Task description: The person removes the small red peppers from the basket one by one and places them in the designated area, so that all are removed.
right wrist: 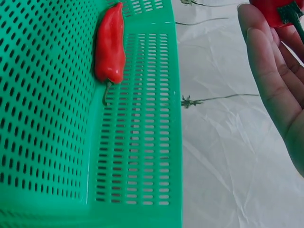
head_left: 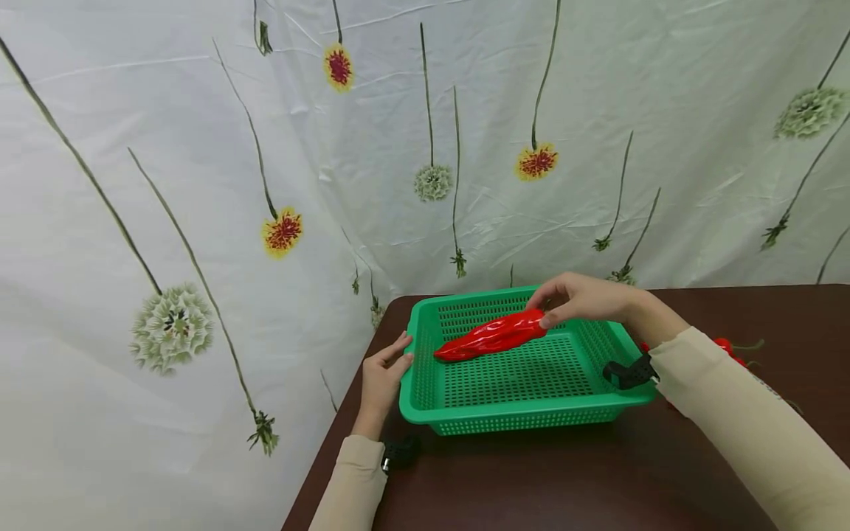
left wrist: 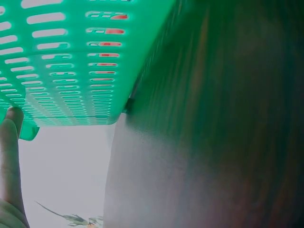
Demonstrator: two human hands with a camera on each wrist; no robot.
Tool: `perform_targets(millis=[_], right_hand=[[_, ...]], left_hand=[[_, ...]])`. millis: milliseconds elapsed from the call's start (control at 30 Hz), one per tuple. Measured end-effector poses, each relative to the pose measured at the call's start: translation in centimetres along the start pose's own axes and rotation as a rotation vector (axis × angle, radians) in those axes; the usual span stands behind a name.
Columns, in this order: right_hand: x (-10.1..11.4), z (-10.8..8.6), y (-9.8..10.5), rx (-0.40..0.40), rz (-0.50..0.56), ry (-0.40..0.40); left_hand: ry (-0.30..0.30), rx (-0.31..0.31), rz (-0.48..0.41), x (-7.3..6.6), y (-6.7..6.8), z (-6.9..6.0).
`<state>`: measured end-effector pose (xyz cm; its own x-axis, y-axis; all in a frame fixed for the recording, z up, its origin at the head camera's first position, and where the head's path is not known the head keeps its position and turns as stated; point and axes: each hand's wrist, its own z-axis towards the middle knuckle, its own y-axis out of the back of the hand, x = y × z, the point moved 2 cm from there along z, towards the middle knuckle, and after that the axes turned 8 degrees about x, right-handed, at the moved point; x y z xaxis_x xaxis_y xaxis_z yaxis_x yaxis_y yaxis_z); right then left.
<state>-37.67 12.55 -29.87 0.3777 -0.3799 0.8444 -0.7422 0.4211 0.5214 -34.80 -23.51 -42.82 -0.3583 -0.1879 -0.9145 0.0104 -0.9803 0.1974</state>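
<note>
A long, glossy red chili pepper (head_left: 494,335) slants over the green slotted basket (head_left: 524,409). My right hand (head_left: 578,299) pinches its thick upper end between thumb and fingers. In the right wrist view, that pepper's green stem (right wrist: 290,13) shows beside the fingers, and a second red pepper (right wrist: 110,47) lies inside the basket against a side wall. The head view does not clearly show this second one. At the basket's left rim, my left hand (head_left: 381,380) touches the edge with extended fingers. In the left wrist view one straight finger (left wrist: 10,156) meets the basket's underside.
More red peppers (head_left: 725,345) with green stems lie on the dark brown table (head_left: 531,479) at the right, partly hidden by my right forearm. A white cloth with printed flowers (head_left: 432,183) hangs behind the table and along its left side.
</note>
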Motion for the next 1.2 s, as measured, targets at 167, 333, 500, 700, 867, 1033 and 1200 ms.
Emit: perform_targets(millis=[167,333,500,700,867,1033,1200], right_hand=[[-0.8,-1.4,-0.3,-0.003,-0.022,0.000],[-1.4,-2.8,-0.8,0.006,-0.015,0.006],[-1.4,-4.6,-1.2,0.010,0.008,0.020],[-1.6,-6.8,-1.5,-0.003,0.028,0.043],[-2.1,-8.4,-1.5,-0.008,0.052,0.047],[-2.7,-10.0,-1.6,0.025,0.033,0.073],[-3.5,-11.8,-1.9,0.085,0.031,0.152]], left_hand=[[0.004,-0.023,-0.005,-0.1,-0.3,-1.0],[0.004,-0.033,0.007,-0.2,-0.8,-2.0],[-0.001,-0.047,0.014,-0.5,-1.3,-3.1],[-0.009,-0.071,0.031,-0.9,-1.9,-4.3],[-0.007,-0.090,0.050,-1.3,-2.4,-5.5],[-0.009,-0.111,0.048,-1.7,-2.9,-6.6],[-0.013,-0.130,0.050,-1.9,-3.5,-7.6]])
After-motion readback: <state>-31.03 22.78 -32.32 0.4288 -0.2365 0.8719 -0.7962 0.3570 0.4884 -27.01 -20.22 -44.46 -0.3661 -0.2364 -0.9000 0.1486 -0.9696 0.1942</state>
